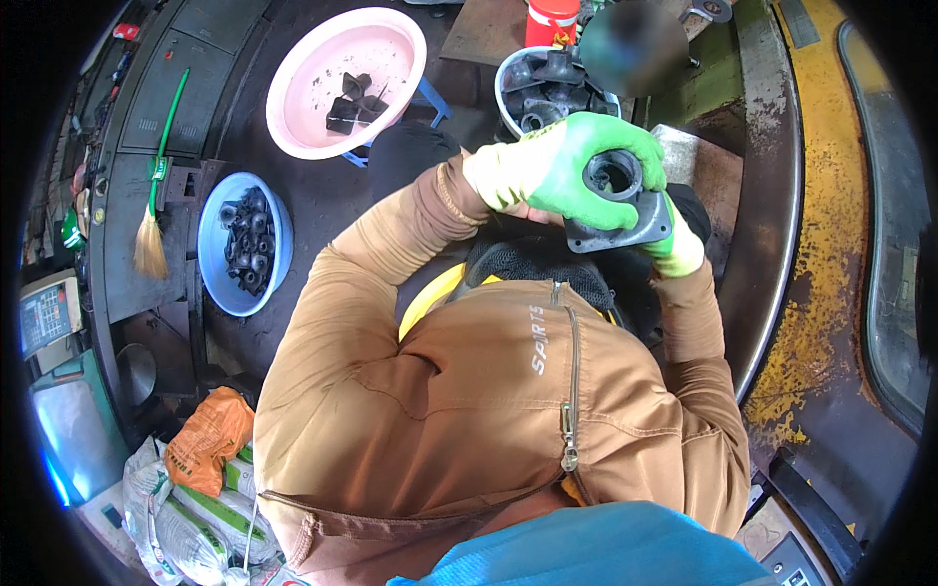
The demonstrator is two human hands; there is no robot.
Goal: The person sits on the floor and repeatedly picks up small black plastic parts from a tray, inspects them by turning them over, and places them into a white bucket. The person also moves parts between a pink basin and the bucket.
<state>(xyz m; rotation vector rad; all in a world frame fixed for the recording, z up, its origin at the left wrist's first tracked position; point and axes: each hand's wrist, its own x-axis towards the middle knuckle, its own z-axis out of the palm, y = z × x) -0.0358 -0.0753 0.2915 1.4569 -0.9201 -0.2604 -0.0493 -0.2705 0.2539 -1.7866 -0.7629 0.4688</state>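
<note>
A black moulded part (640, 230) with a round collar and a flat square flange is held up in front of my chest. My left hand (576, 161), in a green and pale yellow glove, curls its fingers around the collar. From the right, my right hand (681, 242) in a matching glove grips the flange side; its fingers are partly hidden behind the part. Just beyond my hands stands a pale basin (500, 96) heaped with similar black parts (559, 70).
A pink basin (283, 88) on a blue stool holds a few black bladed pieces. Further left is a blue basin (207, 244) of small black parts. A red container (552, 24) stands at the back. A broom (151, 239), sacks (200, 518) and a yellow machine (821, 195) flank me.
</note>
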